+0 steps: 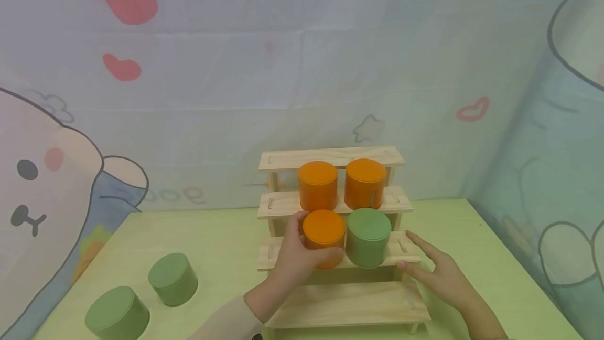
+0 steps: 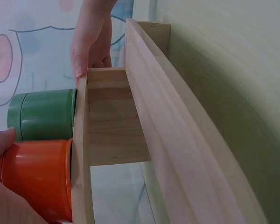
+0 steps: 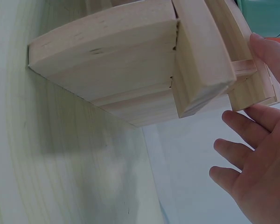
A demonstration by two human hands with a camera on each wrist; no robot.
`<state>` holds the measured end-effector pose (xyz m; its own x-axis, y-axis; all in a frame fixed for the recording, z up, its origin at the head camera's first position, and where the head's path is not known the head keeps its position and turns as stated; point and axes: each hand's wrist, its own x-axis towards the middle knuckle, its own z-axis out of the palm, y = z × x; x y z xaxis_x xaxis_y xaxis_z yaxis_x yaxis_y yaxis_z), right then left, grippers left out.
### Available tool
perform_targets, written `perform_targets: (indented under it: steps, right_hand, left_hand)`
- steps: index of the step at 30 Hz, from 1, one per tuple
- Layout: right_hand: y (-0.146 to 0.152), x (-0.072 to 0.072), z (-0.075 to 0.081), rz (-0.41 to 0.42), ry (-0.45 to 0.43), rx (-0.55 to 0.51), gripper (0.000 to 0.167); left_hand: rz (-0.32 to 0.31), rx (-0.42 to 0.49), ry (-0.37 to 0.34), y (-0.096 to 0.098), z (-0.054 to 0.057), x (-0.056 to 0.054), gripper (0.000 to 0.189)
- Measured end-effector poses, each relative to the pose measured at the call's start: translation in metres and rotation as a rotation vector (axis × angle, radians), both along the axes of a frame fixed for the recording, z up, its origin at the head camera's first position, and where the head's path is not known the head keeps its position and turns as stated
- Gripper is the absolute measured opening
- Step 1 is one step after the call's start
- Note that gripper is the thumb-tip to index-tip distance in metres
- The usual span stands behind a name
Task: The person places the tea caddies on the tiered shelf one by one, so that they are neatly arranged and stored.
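Note:
In the head view, my left hand (image 1: 299,251) grips an orange canister (image 1: 324,230) on the second-lowest step of a wooden tiered shelf (image 1: 349,303). The thumb is across its front. Just right of it stands a green canister (image 1: 368,237) on that same step. My right hand (image 1: 439,272) holds the right end of this step between thumb and forefinger. In the right wrist view, the other fingers (image 3: 233,154) of that hand are spread apart, off the wood. The left wrist view shows the held orange canister (image 2: 37,179) with its base at the board.
Two more orange canisters, a left one (image 1: 318,187) and a right one (image 1: 365,185), stand one step higher. Two green canisters, a nearer one (image 1: 118,314) and a farther one (image 1: 173,279), sit on the table (image 1: 222,256) at left. A printed cloth (image 1: 212,93) hangs behind.

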<state>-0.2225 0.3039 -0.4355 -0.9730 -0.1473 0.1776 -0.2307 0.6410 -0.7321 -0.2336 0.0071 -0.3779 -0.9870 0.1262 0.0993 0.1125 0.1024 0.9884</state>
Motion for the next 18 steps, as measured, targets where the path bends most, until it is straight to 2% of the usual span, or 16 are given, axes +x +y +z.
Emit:
perform_targets:
  steps: [10,18]
  right_hand:
    - [0.0,0.0,0.001,-0.002,-0.01,0.0,0.071]
    - [-0.001,0.001,0.004,-0.001,-0.015,0.004,0.071]
  left_hand:
    - [-0.003,-0.033,-0.016,-0.001,0.002,0.001,0.092]
    - [-0.005,-0.117,-0.001,-0.011,0.013,0.01,0.102]
